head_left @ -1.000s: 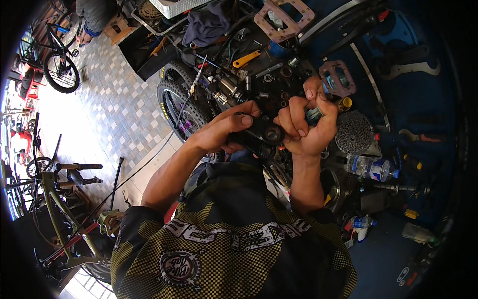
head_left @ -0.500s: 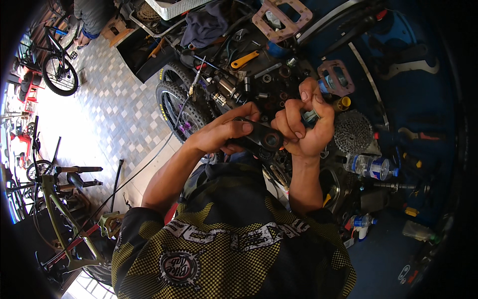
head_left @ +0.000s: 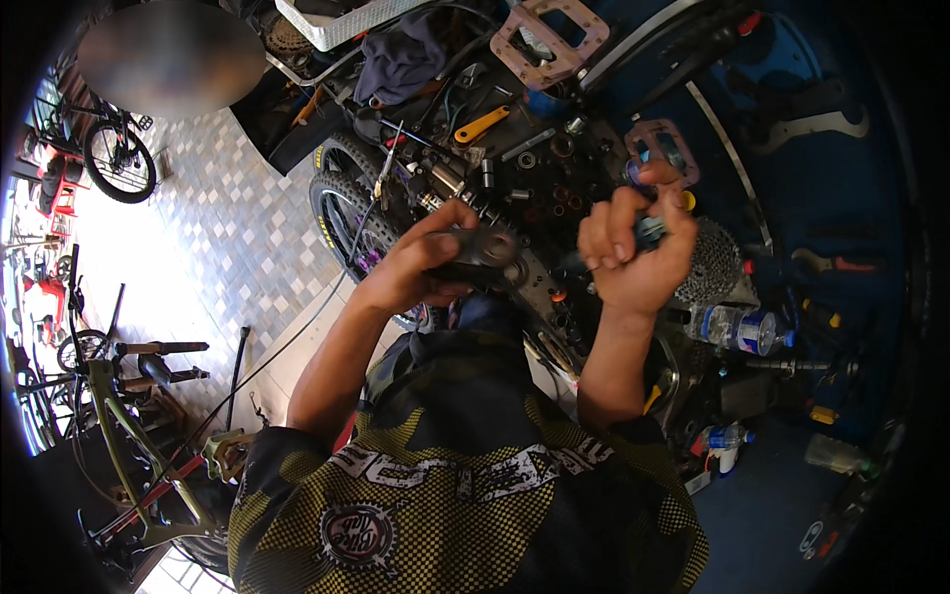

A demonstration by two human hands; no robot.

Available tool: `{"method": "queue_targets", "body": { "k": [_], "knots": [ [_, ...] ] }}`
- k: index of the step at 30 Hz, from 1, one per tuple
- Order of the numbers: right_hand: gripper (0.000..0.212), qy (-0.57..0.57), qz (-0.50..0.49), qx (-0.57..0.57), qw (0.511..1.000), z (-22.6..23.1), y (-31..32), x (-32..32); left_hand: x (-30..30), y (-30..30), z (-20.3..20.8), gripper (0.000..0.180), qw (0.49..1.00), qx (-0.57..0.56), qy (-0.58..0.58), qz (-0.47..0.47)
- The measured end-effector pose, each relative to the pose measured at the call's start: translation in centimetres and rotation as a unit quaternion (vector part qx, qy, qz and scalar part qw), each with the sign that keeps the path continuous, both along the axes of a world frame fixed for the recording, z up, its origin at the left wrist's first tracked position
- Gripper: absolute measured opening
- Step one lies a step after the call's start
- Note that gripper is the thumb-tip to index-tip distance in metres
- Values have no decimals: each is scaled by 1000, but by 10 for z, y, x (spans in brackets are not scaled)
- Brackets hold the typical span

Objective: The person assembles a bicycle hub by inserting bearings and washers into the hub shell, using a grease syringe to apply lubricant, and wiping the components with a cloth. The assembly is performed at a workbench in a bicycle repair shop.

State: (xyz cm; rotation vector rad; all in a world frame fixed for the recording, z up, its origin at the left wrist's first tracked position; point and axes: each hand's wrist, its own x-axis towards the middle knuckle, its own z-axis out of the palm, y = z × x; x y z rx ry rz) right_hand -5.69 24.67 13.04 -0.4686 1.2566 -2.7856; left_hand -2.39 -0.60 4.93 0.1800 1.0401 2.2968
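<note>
My left hand (head_left: pixel 408 265) grips a black bike linkage part (head_left: pixel 485 247), thumb on top and fingers underneath. A round bearing hole shows at its right end. To the right, my right hand (head_left: pixel 641 259) is raised apart from the part, with its fingers curled in. Something small and teal shows between these fingers, but its kind is hidden. Beyond the right hand lie a grey cassette (head_left: pixel 714 259) and a pinkish flat pedal (head_left: pixel 661 148). Small rings and bearings (head_left: pixel 562 203) are scattered on the dark bench in front of both hands.
A shock absorber (head_left: pixel 450 180) and a yellow-handled tool (head_left: pixel 483 124) lie on the bench by a dark cloth (head_left: pixel 401 59). Knobbly tyres (head_left: pixel 341 213) stand left of it. At right are a water bottle (head_left: pixel 737 329) and a spanner (head_left: pixel 816 129). A green frame (head_left: pixel 119 426) is at left.
My right hand has drawn away to the right from the linkage part. My left hand has shifted slightly left with the part, which is now tilted differently.
</note>
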Motion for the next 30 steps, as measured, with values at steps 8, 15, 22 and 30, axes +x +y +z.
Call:
{"method": "queue_targets", "body": {
  "k": [8, 15, 22, 30],
  "knots": [
    [20, 1, -158, 351, 923, -39, 65, -33, 16, -19, -36, 93, 986, 112, -23, 118],
    [15, 51, -145, 681, 716, -141, 64, -64, 27, -8, -48, 102, 988, 80, -11, 131],
    [21, 62, -119, 803, 581, -209, 45, -84, 36, 3, -49, 97, 987, 61, 3, 151],
    [14, 72, -151, 760, 628, -202, 50, -83, 35, 1, -41, 103, 988, 16, 33, 150]
  ]
}}
